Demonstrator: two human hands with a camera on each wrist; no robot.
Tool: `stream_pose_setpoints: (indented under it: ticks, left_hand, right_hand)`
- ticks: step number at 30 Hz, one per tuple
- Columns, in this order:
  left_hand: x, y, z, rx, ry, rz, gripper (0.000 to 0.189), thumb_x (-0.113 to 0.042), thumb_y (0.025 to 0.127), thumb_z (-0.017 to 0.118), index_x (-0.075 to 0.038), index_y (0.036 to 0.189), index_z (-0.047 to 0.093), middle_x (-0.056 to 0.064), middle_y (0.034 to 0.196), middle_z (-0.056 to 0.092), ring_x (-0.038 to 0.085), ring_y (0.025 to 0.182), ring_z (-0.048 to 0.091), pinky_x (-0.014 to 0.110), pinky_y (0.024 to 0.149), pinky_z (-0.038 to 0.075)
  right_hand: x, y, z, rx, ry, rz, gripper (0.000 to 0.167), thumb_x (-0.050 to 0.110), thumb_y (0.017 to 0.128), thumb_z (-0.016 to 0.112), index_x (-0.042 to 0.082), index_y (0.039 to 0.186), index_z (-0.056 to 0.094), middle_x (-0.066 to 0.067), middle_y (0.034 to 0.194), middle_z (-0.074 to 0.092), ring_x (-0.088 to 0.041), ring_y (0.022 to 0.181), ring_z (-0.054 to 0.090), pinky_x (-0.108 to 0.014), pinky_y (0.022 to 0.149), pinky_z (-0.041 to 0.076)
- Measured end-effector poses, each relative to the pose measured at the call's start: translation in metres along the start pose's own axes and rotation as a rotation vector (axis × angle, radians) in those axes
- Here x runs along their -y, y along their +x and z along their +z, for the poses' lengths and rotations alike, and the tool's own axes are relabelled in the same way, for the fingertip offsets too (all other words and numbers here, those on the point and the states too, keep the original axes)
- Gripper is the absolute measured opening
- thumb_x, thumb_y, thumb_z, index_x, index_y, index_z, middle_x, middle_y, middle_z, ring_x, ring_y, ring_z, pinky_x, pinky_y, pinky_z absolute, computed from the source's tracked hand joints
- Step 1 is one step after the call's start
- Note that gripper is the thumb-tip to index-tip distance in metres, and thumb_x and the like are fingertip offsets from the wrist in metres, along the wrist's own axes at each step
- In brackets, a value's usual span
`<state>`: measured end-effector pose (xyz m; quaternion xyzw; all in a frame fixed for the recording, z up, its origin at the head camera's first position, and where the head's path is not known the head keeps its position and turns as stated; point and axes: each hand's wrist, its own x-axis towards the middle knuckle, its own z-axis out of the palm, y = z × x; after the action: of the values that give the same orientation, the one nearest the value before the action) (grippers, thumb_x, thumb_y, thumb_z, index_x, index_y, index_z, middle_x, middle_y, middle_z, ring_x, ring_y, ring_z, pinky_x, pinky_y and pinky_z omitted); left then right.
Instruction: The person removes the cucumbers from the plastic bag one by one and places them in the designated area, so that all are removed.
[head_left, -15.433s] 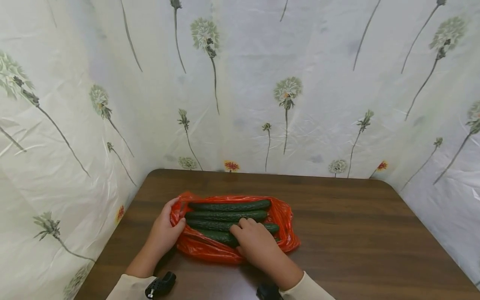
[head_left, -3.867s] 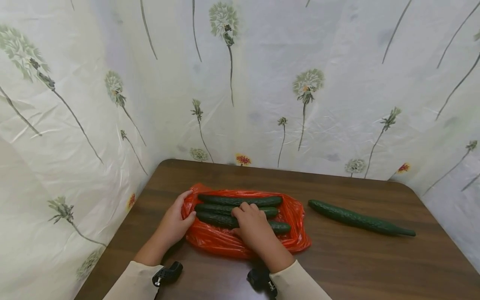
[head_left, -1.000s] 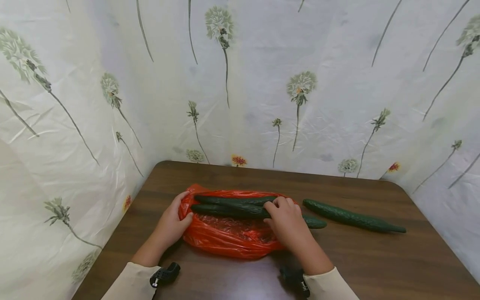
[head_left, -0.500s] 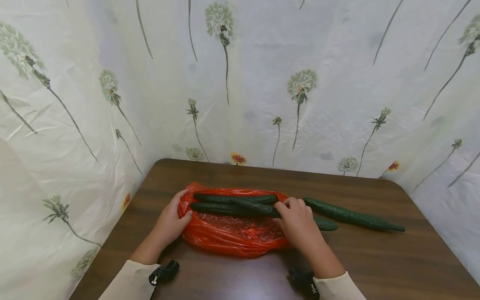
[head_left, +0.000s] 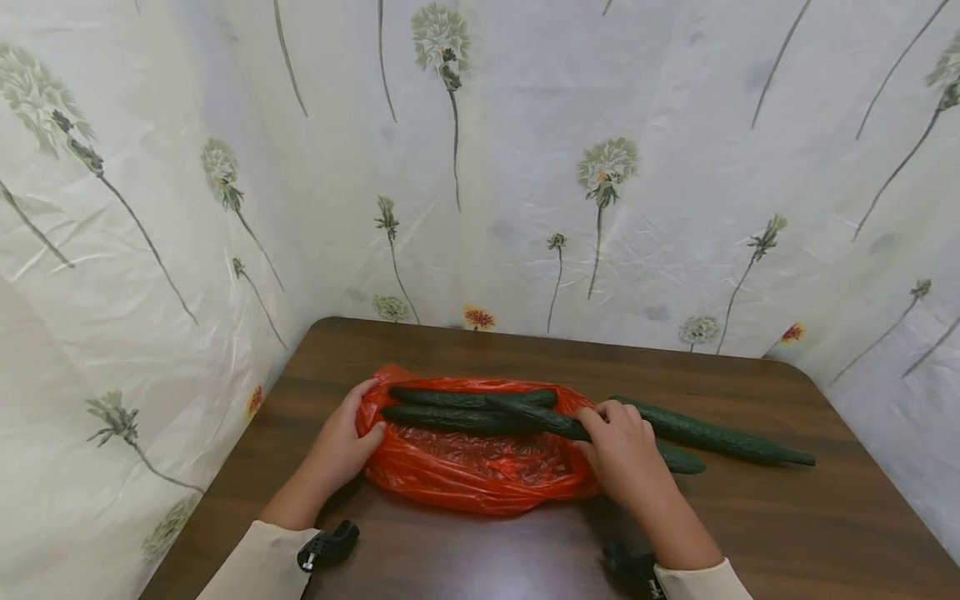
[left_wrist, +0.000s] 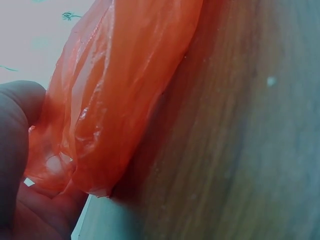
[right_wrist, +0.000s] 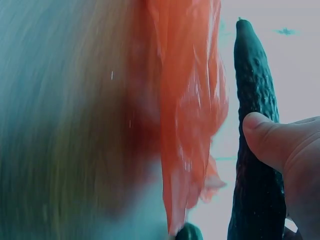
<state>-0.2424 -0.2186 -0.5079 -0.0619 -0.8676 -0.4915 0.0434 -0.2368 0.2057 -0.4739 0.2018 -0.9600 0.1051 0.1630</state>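
My left hand [head_left: 341,442] holds the left side of the red plastic bag [head_left: 465,493], thumb on the near side and fingers behind, as the left wrist view also shows. Two dark green cucumbers lie side by side in the bag: a rear cucumber [head_left: 427,397] and a front cucumber [head_left: 442,420]. My right hand [head_left: 630,454] grips a third cucumber [right_wrist: 257,200] around its middle, thumb across it. In the head view this one slants over the bag's right end, its left tip above the other two. Its right end sticks out past my hand.
Another cucumber [head_left: 720,438] lies on the brown wooden table [head_left: 450,554], right of the bag and behind my right hand. A flower-patterned sheet [head_left: 510,167] hangs behind the table and along its left side. A black wrist camera [head_left: 330,546] sits on my left wrist.
Over the last second my right hand has drawn the third cucumber rightward, partly past the bag's edge. Since the oldest frame, one cucumber has gone from bag to table. My left hand keeps its hold.
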Motion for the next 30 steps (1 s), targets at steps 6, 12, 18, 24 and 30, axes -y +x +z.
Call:
stream_pose_setpoints:
  ticks: [6,12,18,24,30]
  left_hand:
    - [0.0,0.001,0.0,-0.003,0.012,0.004,0.072,-0.012,0.099,0.068,-0.026,0.16,0.034,0.018,0.149,0.054,0.034,0.124,0.062,0.055,0.103,0.054]
    - [-0.001,0.001,0.0,-0.008,0.017,0.003,0.072,-0.013,0.098,0.068,-0.026,0.16,0.035,0.018,0.15,0.054,0.034,0.126,0.061,0.056,0.104,0.053]
    - [-0.001,0.0,0.0,-0.003,0.023,-0.002,0.072,-0.012,0.099,0.068,-0.024,0.161,0.034,0.018,0.151,0.053,0.035,0.128,0.06,0.057,0.107,0.051]
    - [-0.002,-0.001,0.002,-0.004,0.019,-0.017,0.073,-0.013,0.098,0.069,-0.025,0.161,0.034,0.019,0.149,0.055,0.035,0.125,0.062,0.056,0.104,0.053]
    - [-0.002,-0.002,0.002,-0.006,0.018,-0.018,0.073,-0.013,0.098,0.069,-0.025,0.161,0.034,0.019,0.15,0.054,0.035,0.126,0.062,0.056,0.105,0.052]
  right_hand:
    - [-0.019,-0.007,-0.007,-0.005,-0.015,0.005,0.041,0.02,0.086,0.087,0.014,0.122,0.069,-0.013,0.112,0.06,-0.035,0.101,0.054,-0.051,0.079,0.045]
    - [-0.038,-0.017,-0.012,-0.008,-0.028,0.021,0.043,0.02,0.086,0.087,0.013,0.124,0.069,-0.014,0.112,0.061,-0.036,0.099,0.054,-0.051,0.075,0.045]
    - [-0.052,-0.027,-0.015,-0.002,-0.023,0.041,0.04,0.02,0.086,0.087,0.015,0.121,0.069,-0.014,0.111,0.062,-0.037,0.098,0.055,-0.053,0.076,0.045]
    - [-0.067,-0.037,-0.015,0.009,-0.007,0.057,0.039,0.02,0.087,0.086,0.015,0.122,0.069,-0.016,0.112,0.062,-0.04,0.099,0.057,-0.056,0.074,0.046]
    - [-0.077,-0.046,-0.017,0.025,-0.027,0.073,0.04,0.02,0.087,0.086,0.015,0.122,0.069,-0.015,0.113,0.063,-0.041,0.099,0.058,-0.055,0.073,0.046]
